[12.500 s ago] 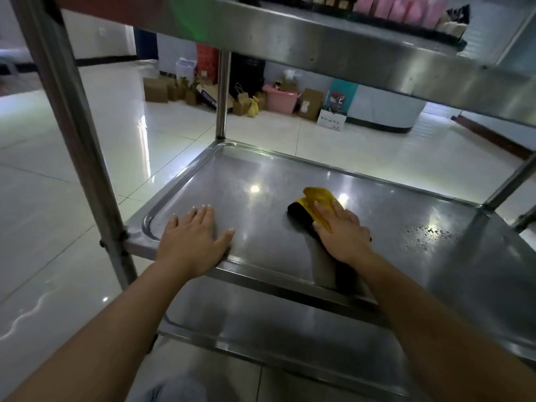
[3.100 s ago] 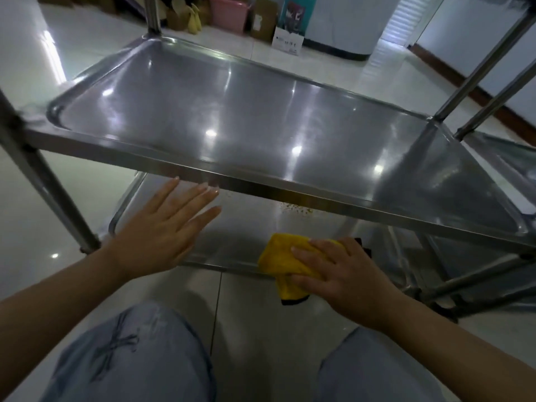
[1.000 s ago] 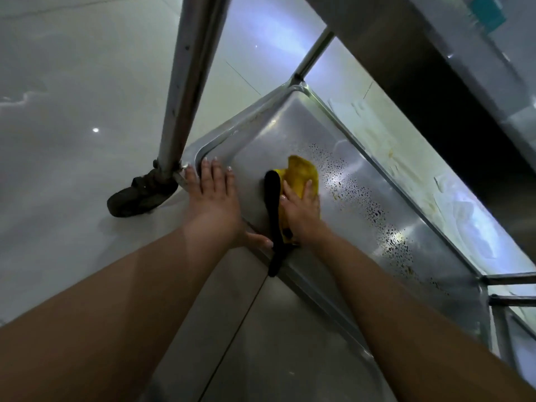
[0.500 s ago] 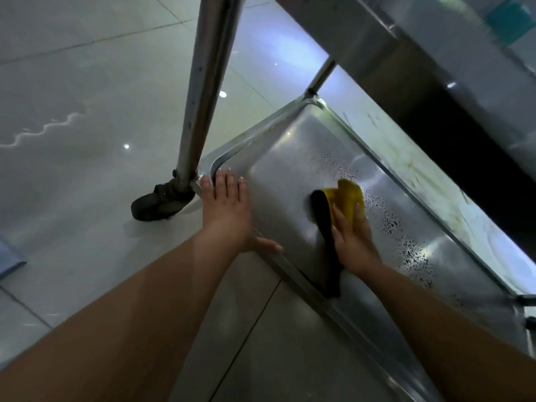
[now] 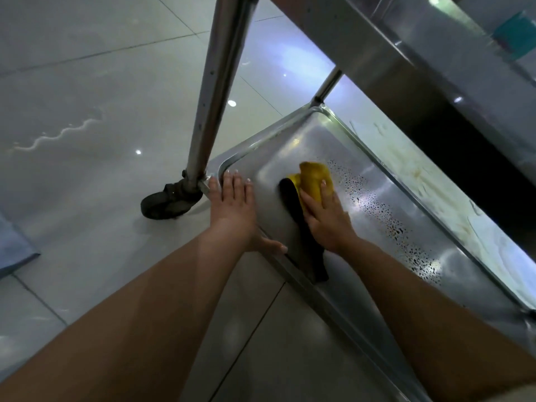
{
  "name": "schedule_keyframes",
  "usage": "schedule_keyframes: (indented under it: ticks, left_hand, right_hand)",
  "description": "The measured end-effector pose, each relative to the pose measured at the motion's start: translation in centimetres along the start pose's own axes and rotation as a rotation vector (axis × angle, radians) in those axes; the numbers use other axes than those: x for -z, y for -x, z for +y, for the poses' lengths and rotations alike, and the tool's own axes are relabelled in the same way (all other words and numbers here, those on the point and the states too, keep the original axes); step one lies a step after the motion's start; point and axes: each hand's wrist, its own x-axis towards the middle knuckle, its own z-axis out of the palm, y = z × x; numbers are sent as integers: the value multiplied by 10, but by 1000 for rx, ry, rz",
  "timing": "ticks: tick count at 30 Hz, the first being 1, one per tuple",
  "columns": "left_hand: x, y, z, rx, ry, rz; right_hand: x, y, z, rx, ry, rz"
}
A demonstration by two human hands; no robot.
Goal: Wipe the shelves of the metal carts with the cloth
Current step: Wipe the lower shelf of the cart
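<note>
The cart's bottom shelf (image 5: 290, 146) is a shiny steel tray running diagonally from centre to lower right. A yellow cloth (image 5: 313, 178) with a black underside lies on it near the left end. My right hand (image 5: 326, 216) presses flat on the cloth. My left hand (image 5: 232, 204) rests palm down on the shelf's near left corner, fingers spread, thumb over the front rim. A band of dark water droplets (image 5: 385, 216) speckles the shelf to the right of the cloth.
The cart's steel corner post (image 5: 214, 82) rises just left of my left hand, with a black caster wheel (image 5: 166, 203) at its foot. The shelf above (image 5: 391, 53) overhangs at the upper right. Glossy white floor tiles lie to the left and below.
Since half a second ago, my right hand has slid the cloth a little back toward the shelf's left end. My left hand stays on the corner.
</note>
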Motion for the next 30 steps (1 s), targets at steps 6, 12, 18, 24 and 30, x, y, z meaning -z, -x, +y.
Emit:
schedule_keyframes:
  ticks: [6, 12, 18, 24, 30]
  left_hand:
    - [-12, -4, -2, -7, 10, 76]
    - [-18, -2, -1, -96, 13, 106]
    - [-13, -1, 8, -120, -92, 92]
    - [-18, 1, 53, -220, -50, 34]
    - [-38, 0, 85, -290, -133, 51]
  right_hand:
    - [10, -68, -52, 77, -43, -4]
    - [4, -31, 15, 13, -25, 68]
    - [-24, 85, 101, -162, -21, 181]
    - [-29, 90, 92, -359, -88, 113]
    - [-20, 39, 56, -29, -62, 69]
